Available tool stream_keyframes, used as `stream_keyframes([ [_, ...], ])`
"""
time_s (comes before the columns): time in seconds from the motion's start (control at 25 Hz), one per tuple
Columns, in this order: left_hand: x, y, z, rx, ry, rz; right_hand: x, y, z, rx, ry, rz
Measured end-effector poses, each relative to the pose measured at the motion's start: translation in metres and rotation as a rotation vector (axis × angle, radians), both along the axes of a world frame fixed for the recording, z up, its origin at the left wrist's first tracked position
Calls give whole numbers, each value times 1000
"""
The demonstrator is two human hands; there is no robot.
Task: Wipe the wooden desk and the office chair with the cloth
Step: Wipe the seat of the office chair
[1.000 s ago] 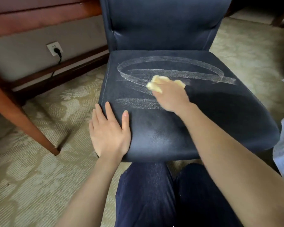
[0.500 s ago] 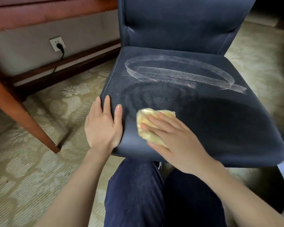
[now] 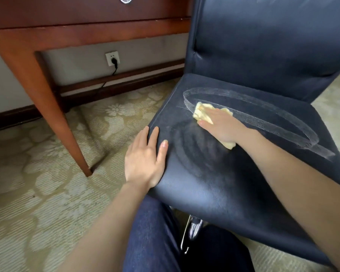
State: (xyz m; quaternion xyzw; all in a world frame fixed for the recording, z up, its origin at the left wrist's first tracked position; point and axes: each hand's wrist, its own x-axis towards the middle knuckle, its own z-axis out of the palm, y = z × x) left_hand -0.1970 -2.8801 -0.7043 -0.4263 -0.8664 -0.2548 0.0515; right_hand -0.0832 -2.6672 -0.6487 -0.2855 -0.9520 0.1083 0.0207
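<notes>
Head view: the cloth (image 3: 202,112) is a small yellow rag, soft and light. It lies on the left rear part of the chair (image 3: 214,185) seat, flattened under the right grip (image 3: 221,127), whose fingers lie straight across it, pressing rather than pinching. I judge it will bunch and slide easily on this smooth dark upholstery, so I would keep the palm over its middle, with both ends peeking out. The left grip (image 3: 143,160) rests flat on the seat's front-left edge, fingers straight, holding nothing and steadying the chair. A pale ring (image 3: 283,119) of residue loops across the seat beyond the cloth, not yet wiped. Left of the chair stands the wooden worktop (image 3: 86,34), its leg on patterned carpet (image 3: 37,193). A socket (image 3: 112,57) with a plug sits on the wall behind.
</notes>
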Motion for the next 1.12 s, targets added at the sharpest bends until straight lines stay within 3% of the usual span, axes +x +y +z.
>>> stream_keyframes([
  [0.16,0,0,1,-15,-17,9,-64,-17,-6,182,-13,94],
  [0.4,-2,-1,2,-43,-15,8,-32,-60,-9,80,43,313],
  [0.52,-2,-2,5,-73,-34,-37,4,-73,3,-28,-53,348],
  [0.68,6,-7,15,-26,-146,-42,23,-70,27,-271,-49,229],
  [0.76,19,-15,24,89,-195,-51,26,-67,36,-287,65,144],
  [0.88,36,-30,32,119,-91,-160,31,-71,45,-193,177,-37],
  [1.0,32,-34,33,-107,3,-261,36,-83,44,-37,46,-178],
  [1.12,23,-36,35,-134,-13,-295,40,-98,39,-105,-200,-175],
])
